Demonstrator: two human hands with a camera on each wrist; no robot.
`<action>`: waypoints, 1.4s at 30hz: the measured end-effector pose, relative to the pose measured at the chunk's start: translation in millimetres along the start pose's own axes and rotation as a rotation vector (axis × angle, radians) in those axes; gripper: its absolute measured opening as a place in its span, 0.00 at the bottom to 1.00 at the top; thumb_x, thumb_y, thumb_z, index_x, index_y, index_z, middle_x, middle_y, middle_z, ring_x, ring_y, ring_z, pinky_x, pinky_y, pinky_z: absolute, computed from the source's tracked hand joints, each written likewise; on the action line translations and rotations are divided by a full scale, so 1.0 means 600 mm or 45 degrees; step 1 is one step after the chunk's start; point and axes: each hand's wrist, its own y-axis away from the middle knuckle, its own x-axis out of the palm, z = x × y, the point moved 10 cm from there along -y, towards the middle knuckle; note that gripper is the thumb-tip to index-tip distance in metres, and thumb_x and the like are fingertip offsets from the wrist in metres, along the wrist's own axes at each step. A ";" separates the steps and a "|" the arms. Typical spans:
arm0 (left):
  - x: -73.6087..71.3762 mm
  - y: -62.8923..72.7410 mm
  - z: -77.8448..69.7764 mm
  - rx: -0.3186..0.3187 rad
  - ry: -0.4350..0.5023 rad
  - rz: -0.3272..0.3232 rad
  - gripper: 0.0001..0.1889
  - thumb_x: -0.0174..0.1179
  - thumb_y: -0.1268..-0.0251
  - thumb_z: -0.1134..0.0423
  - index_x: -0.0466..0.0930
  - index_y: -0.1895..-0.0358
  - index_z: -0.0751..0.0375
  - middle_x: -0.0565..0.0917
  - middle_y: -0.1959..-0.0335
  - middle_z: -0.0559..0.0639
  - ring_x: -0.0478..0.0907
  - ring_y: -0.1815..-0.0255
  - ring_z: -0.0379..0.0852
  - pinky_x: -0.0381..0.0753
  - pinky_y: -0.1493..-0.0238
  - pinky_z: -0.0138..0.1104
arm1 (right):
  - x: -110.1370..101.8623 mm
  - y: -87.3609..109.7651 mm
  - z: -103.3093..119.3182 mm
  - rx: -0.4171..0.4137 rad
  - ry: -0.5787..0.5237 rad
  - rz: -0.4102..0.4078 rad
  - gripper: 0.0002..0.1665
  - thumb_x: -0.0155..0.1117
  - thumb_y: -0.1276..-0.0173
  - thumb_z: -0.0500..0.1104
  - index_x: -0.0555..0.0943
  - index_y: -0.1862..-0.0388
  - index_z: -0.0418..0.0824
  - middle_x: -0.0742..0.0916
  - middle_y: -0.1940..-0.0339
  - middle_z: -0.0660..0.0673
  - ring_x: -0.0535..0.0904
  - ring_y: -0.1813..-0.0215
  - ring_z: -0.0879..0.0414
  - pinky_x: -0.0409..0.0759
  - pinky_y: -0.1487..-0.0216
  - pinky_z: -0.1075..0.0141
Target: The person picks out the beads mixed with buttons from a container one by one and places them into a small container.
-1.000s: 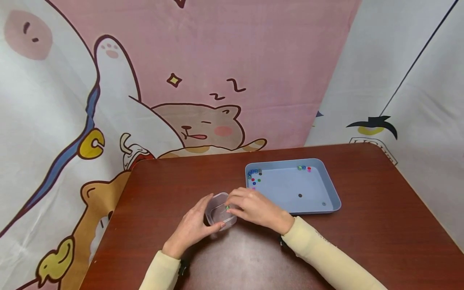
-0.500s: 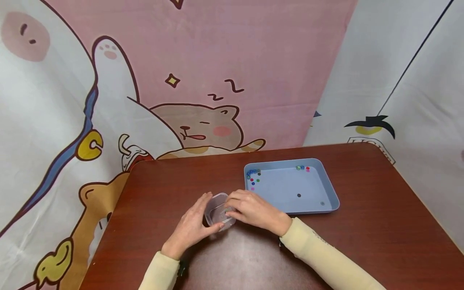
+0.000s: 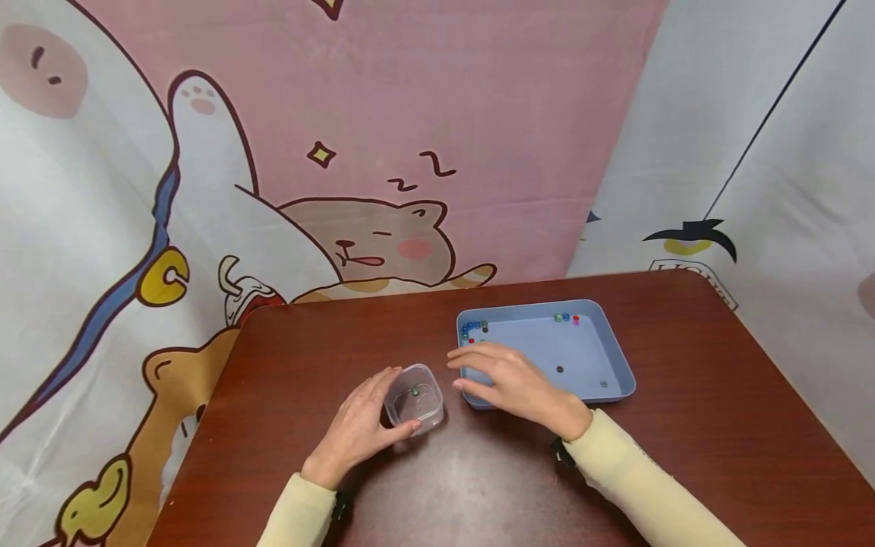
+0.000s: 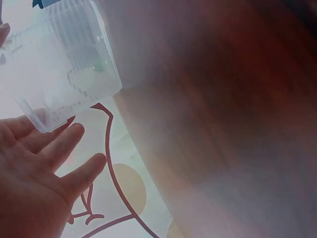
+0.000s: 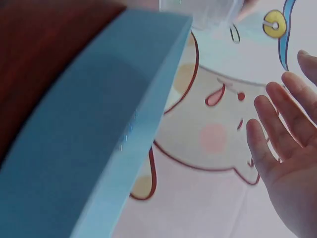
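Green bead point(image 3: 415, 391) in the clear container point(image 3: 431, 419), your right hand point(image 3: 514, 384) unladen

Your left hand point(image 3: 361, 425) holds the clear container on the brown table point(image 3: 321, 342), thumb at its near side and fingers along its left side. The green bead lies inside on the container's floor, between your left thumb and fingertips but apart from both. Your right hand hangs above the near left part of the blue tray point(image 3: 533, 346), fingers loosely extended, thumb apart from them, holding nothing; its fingertips point toward the container, clear of its rim.

The tray sits right of the container, well within your right hand's reach. Blue beads point(image 3: 470, 327) cluster in its far left corner, a red bead point(image 3: 472, 341) just below them. Along the far wall, toward the right, you have a small group of green, blue, red and pink beads point(image 3: 567, 317). A dark bead point(image 3: 560, 369) lies alone on the open floor, and a greyish bead point(image 3: 604, 384) near the close right corner. Your right hand hides part of the tray's left side.
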 end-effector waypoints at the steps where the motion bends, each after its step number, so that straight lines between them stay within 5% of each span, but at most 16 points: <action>1: -0.001 0.000 0.000 -0.002 0.001 -0.002 0.49 0.72 0.44 0.34 0.68 0.24 0.59 0.75 0.29 0.61 0.75 0.30 0.59 0.73 0.32 0.57 | -0.008 0.003 -0.005 0.018 0.004 -0.002 0.17 0.72 0.29 0.46 0.88 0.44 0.42 0.87 0.39 0.46 0.82 0.37 0.51 0.80 0.37 0.51; 8: -0.001 0.001 0.002 -0.028 0.023 0.011 0.49 0.73 0.45 0.34 0.70 0.25 0.59 0.74 0.27 0.61 0.74 0.30 0.60 0.72 0.32 0.57 | -0.063 0.012 -0.048 0.144 0.030 -0.016 0.23 0.72 0.29 0.47 0.85 0.37 0.42 0.84 0.34 0.47 0.80 0.32 0.48 0.78 0.35 0.48; 15: 0.000 0.000 0.003 -0.049 0.050 0.027 0.49 0.74 0.45 0.35 0.70 0.24 0.59 0.73 0.26 0.61 0.73 0.29 0.59 0.72 0.32 0.57 | -0.082 0.007 -0.097 0.204 0.058 0.063 0.26 0.73 0.29 0.46 0.83 0.35 0.41 0.83 0.32 0.44 0.78 0.31 0.47 0.78 0.35 0.47; 29: 0.004 0.000 0.007 -0.080 0.076 0.035 0.49 0.74 0.45 0.35 0.69 0.24 0.58 0.73 0.26 0.61 0.72 0.28 0.58 0.73 0.32 0.57 | -0.070 -0.028 -0.181 0.298 0.117 0.229 0.25 0.72 0.29 0.48 0.84 0.36 0.40 0.84 0.35 0.42 0.79 0.33 0.46 0.77 0.34 0.47; 42: 0.006 0.002 0.009 -0.102 0.096 0.032 0.50 0.75 0.46 0.36 0.68 0.23 0.58 0.72 0.25 0.59 0.72 0.27 0.57 0.73 0.32 0.56 | -0.018 -0.038 -0.238 0.377 0.057 0.348 0.22 0.73 0.29 0.45 0.86 0.39 0.39 0.87 0.41 0.44 0.82 0.38 0.47 0.78 0.36 0.48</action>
